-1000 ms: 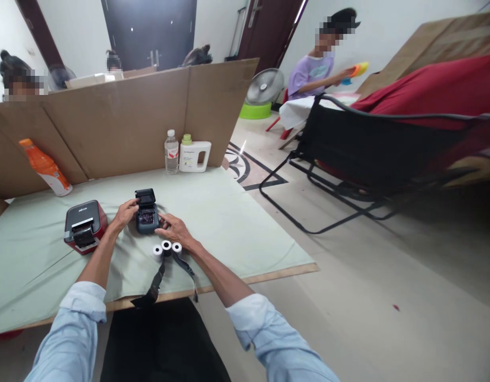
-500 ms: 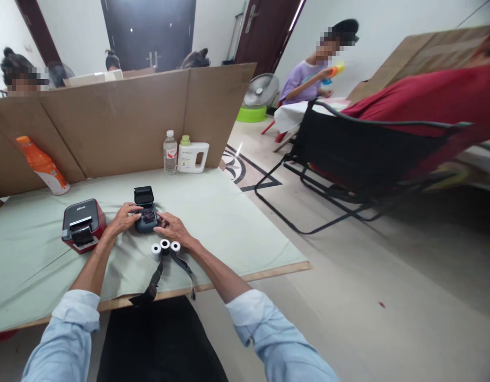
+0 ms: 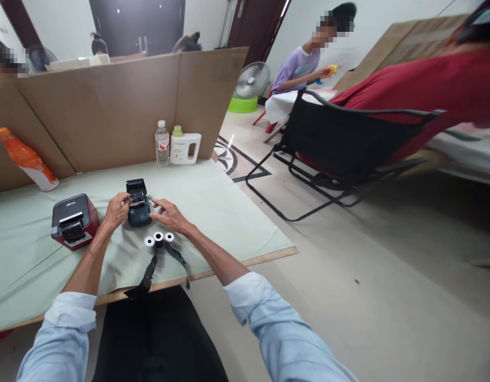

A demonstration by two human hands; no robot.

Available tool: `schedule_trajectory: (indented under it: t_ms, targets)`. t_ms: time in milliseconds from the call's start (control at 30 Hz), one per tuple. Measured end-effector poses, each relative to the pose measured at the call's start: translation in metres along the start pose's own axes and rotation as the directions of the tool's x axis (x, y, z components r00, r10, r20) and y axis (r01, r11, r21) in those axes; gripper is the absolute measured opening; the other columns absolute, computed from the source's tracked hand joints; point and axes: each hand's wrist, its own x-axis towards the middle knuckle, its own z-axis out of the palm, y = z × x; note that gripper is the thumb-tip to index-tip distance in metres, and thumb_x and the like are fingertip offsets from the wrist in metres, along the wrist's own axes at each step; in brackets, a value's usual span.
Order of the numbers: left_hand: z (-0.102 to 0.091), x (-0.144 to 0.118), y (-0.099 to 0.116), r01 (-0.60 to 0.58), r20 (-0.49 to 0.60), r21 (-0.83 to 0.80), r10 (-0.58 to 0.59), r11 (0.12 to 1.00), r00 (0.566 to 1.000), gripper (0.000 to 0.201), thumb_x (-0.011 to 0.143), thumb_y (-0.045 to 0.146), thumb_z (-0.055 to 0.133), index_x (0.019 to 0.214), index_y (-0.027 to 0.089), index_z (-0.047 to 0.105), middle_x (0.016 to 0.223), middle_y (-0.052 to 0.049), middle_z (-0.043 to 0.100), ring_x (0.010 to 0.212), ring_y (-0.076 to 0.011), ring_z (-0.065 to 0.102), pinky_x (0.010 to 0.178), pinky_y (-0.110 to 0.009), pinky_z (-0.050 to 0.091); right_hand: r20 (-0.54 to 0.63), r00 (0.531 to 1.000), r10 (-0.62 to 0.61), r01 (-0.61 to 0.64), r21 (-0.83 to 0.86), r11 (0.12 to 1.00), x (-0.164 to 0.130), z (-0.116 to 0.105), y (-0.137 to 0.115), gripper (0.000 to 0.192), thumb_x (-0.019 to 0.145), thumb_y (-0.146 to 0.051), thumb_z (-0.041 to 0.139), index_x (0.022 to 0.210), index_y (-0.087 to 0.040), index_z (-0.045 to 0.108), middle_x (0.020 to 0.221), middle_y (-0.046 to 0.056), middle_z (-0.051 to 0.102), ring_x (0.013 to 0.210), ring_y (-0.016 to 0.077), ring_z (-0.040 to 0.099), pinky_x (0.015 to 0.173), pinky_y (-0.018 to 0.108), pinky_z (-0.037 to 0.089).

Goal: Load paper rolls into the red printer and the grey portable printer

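A person's left hand (image 3: 116, 209) steadies a small dark printer (image 3: 138, 208) on the counter (image 3: 213, 212), lid up, while the open, empty right hand (image 3: 167, 216) hovers beside it; loading looks under way, with three paper rolls (image 3: 158, 239) just below awaiting a pinch.

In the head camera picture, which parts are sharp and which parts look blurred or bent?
Head view: the left hand, right hand and small dark printer are fairly sharp under even, soft light; the red-clothed figure at the right edge is smeared; the table edge and cardboard wall tilt and stretch from wide-angle distortion.
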Motion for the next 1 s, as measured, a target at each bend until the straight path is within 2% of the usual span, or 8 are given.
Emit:
schedule_trajectory:
  t_ms: [100, 233, 433, 500, 600, 700, 833, 1000]
  targets:
    - [-0.008, -0.001, 0.017, 0.017, 0.023, -0.052, -0.016, 0.998, 1.0, 0.018, 0.092, 0.031, 0.053, 0.083, 0.02, 0.063, 0.074, 0.001, 0.06, 0.072, -0.0163, 0.055, 0.071, -0.027, 0.048, -0.012, 1.0, 0.026, -0.026, 0.061, 0.998, 0.005, -0.007, -0.011, 0.059, 0.087, -0.043, 0.076, 0.142, -0.023, 0.065, 0.12, 0.009, 0.068, 0.079, 0.0143, 0.061, 0.082, 0.034, 0.057]
    - [-0.01, -0.003, 0.034, 0.065, 0.046, -0.191, -0.057, 0.979, 0.997, 0.021, 0.093, 0.038, 0.053, 0.084, 0.02, 0.057, 0.072, 0.002, 0.054, 0.066, -0.0151, 0.052, 0.058, -0.024, 0.048, 0.007, 0.999, 0.042, -0.042, 0.109, 0.993, 0.006, -0.017, -0.03, 0.059, 0.087, -0.046, 0.076, 0.139, -0.019, 0.067, 0.122, 0.01, 0.068, 0.082, 0.0145, 0.062, 0.081, 0.032, 0.057]
    - [-0.003, -0.015, 0.047, 0.231, 0.173, -0.308, -0.184, 0.923, 0.968, 0.022, 0.093, 0.041, 0.051, 0.086, 0.021, 0.054, 0.074, 0.001, 0.052, 0.061, -0.016, 0.055, 0.05, -0.026, 0.048, 0.031, 0.994, 0.101, -0.105, 0.193, 0.976, -0.019, -0.037, -0.052, 0.049, 0.089, -0.05, 0.072, 0.125, -0.017, 0.075, 0.119, 0.01, 0.071, 0.085, 0.0156, 0.063, 0.071, 0.029, 0.058]
    - [0.0, -0.021, 0.057, 0.187, 0.279, -0.26, -0.112, 0.947, 0.954, 0.021, 0.093, 0.04, 0.052, 0.084, 0.021, 0.053, 0.072, 0.001, 0.051, 0.058, -0.0153, 0.052, 0.051, -0.026, 0.046, 0.033, 0.985, 0.167, -0.169, 0.253, 0.952, -0.027, -0.042, -0.056, 0.056, 0.086, -0.051, 0.074, 0.13, -0.017, 0.072, 0.121, 0.01, 0.071, 0.079, 0.0138, 0.062, 0.062, 0.025, 0.056]
    - [0.008, -0.025, 0.08, 0.0, 0.422, -0.213, 0.092, 0.977, 0.902, 0.022, 0.095, 0.036, 0.049, 0.079, 0.021, 0.052, 0.069, 0.002, 0.05, 0.06, -0.0147, 0.048, 0.057, -0.027, 0.043, 0.037, 0.97, 0.24, -0.239, 0.321, 0.917, -0.035, -0.049, -0.062, 0.062, 0.077, -0.049, 0.081, 0.129, -0.017, 0.072, 0.114, 0.008, 0.073, 0.067, 0.0102, 0.059, 0.051, 0.021, 0.051]
    - [0.019, -0.025, 0.106, -0.148, 0.461, -0.182, 0.217, 0.972, 0.86, 0.024, 0.097, 0.032, 0.045, 0.076, 0.021, 0.051, 0.068, 0.002, 0.049, 0.064, -0.0147, 0.047, 0.062, -0.028, 0.041, 0.04, 0.968, 0.246, -0.245, 0.335, 0.91, -0.045, -0.055, -0.07, 0.043, 0.076, -0.049, 0.08, 0.102, -0.015, 0.078, 0.084, 0.001, 0.072, 0.059, 0.0092, 0.054, 0.048, 0.02, 0.045]
    - [0.029, -0.023, 0.13, -0.153, 0.507, -0.199, 0.235, 0.968, 0.83, 0.023, 0.097, 0.035, 0.046, 0.085, 0.02, 0.059, 0.07, 0.002, 0.054, 0.066, -0.0154, 0.05, 0.065, -0.028, 0.041, -0.063, 0.961, 0.271, -0.237, 0.328, 0.914, -0.065, -0.065, -0.079, 0.04, 0.079, -0.055, 0.077, 0.071, -0.017, 0.068, 0.056, -0.004, 0.056, 0.053, 0.0102, 0.052, 0.049, 0.022, 0.045]
    - [0.014, -0.031, 0.115, -0.139, 0.484, -0.142, 0.191, 0.98, 0.854, 0.028, 0.091, 0.039, 0.055, 0.106, 0.02, 0.07, 0.1, -0.006, 0.073, 0.092, -0.0234, 0.066, 0.082, -0.034, 0.052, -0.299, 0.881, 0.368, -0.234, 0.399, 0.886, -0.093, -0.072, -0.071, 0.047, 0.074, -0.063, 0.081, 0.075, -0.017, 0.07, 0.061, 0.0, 0.066, 0.055, 0.0147, 0.063, 0.053, 0.027, 0.055]
